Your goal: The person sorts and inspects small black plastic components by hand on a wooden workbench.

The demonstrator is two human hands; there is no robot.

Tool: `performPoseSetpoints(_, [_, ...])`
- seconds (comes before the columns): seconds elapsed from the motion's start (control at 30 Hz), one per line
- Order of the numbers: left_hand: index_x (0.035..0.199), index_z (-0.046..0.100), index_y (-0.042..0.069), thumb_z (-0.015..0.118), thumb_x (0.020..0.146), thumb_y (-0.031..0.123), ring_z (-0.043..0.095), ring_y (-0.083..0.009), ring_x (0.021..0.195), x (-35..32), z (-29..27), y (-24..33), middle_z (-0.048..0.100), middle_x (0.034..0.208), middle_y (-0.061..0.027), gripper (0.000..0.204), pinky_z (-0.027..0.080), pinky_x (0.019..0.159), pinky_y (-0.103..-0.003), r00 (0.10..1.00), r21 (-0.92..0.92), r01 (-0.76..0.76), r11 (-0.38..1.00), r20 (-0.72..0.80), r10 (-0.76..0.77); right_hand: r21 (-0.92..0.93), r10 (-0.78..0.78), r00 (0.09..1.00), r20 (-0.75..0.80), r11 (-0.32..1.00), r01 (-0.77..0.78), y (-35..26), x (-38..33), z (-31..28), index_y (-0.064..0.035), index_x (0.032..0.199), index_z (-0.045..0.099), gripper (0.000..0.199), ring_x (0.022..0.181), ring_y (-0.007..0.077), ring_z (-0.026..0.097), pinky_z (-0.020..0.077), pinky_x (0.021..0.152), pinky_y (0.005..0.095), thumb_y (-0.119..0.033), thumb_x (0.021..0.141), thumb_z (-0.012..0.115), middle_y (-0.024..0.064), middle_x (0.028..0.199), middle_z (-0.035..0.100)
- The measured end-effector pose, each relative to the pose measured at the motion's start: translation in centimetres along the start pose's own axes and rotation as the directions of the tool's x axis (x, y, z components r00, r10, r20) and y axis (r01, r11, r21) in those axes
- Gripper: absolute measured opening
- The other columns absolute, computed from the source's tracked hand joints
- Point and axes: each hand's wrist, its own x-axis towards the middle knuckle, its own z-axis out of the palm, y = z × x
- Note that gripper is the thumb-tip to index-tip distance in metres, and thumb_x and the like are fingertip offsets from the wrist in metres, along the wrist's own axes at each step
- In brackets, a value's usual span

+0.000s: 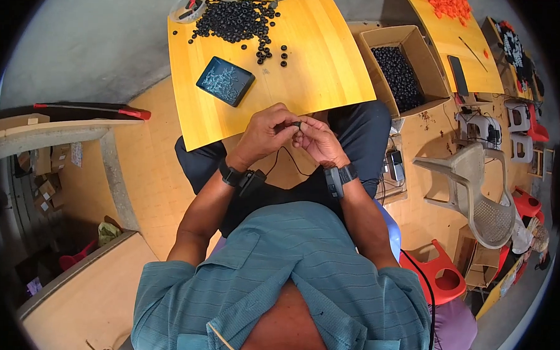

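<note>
The person sits at a yellow table with both forearms raised and bent, so the hands meet just over the lap at the table's near edge. The left hand curls its fingers inward and pinches a small black ring at the fingertips. The right hand comes from the other side, its fingers pressed together on the same ring. Both wrists carry a dark band. Farther on the table lie a pile of black rings and a blue tray.
</note>
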Motion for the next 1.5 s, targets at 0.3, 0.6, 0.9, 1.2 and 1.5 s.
performPoseSetpoints(0.3, [0.096,0.068,0.000,0.068,0.081,0.000,0.061,-0.0184,0.066,0.1,-0.1,-0.1,0.059,0.078,-0.0091,0.015,0.049,0.059,-0.028,0.995,0.219,-0.091,0.972,-0.021,0.098,-0.092,0.001,0.996,-0.084,0.996,-0.008,-0.3,-0.1,0.9,0.0014,0.119,0.064,0.028,0.085,0.0132,0.063,0.0558,0.079,0.0291,-0.015,0.097,0.061,0.0048,0.096,0.067])
performPoseSetpoints(0.6, [0.091,0.067,0.003,0.069,0.080,0.010,0.063,-0.0270,0.065,0.4,0.3,-0.9,0.058,0.076,-0.0108,0.013,0.050,0.058,-0.034,0.987,0.471,-0.153,0.869,0.026,0.159,-0.205,-0.021,0.991,-0.129,0.979,-0.006,-0.2,0.1,1.6,0.0017,0.117,0.065,0.026,0.084,0.0122,0.063,0.0551,0.077,0.0278,-0.016,0.098,0.059,0.0047,0.095,0.066])
performPoseSetpoints(0.9, [0.097,0.068,0.003,0.069,0.084,0.010,0.056,-0.0105,0.063,-0.4,0.4,-0.6,0.056,0.074,-0.0035,0.015,0.042,0.055,-0.024,0.996,0.113,-0.017,0.993,-0.085,0.027,0.066,-0.004,0.997,-0.077,0.998,0.009,-0.6,-0.3,0.1,0.0031,0.120,0.061,0.033,0.084,0.0148,0.061,0.0544,0.078,0.0303,-0.022,0.098,0.058,0.0054,0.093,0.064])
performPoseSetpoints(1.2, [0.120,0.058,-0.005,0.058,0.098,0.018,0.055,-0.0093,0.073,-0.3,1.2,-0.8,0.061,0.086,-0.0034,0.032,0.044,0.064,-0.023,0.989,-0.185,0.135,0.973,-0.027,-0.143,0.221,-0.073,0.991,0.113,0.974,0.047,-1.7,-0.5,1.4,0.0070,0.123,0.056,0.040,0.087,0.0165,0.058,0.0554,0.080,0.0325,-0.023,0.097,0.060,0.0059,0.095,0.060])
performPoseSetpoints(1.5, [0.120,0.057,-0.003,0.062,0.093,0.026,0.063,-0.0160,0.083,0.5,2.3,1.4,0.066,0.093,-0.0159,0.040,0.051,0.072,-0.029,0.991,0.064,-0.068,0.996,-0.111,0.075,0.059,-0.146,0.983,0.114,0.988,0.140,-1.1,-0.1,1.9,0.0059,0.128,0.055,0.039,0.112,0.0229,0.062,0.0497,0.098,0.0345,-0.019,0.099,0.057,0.0146,0.123,0.062])
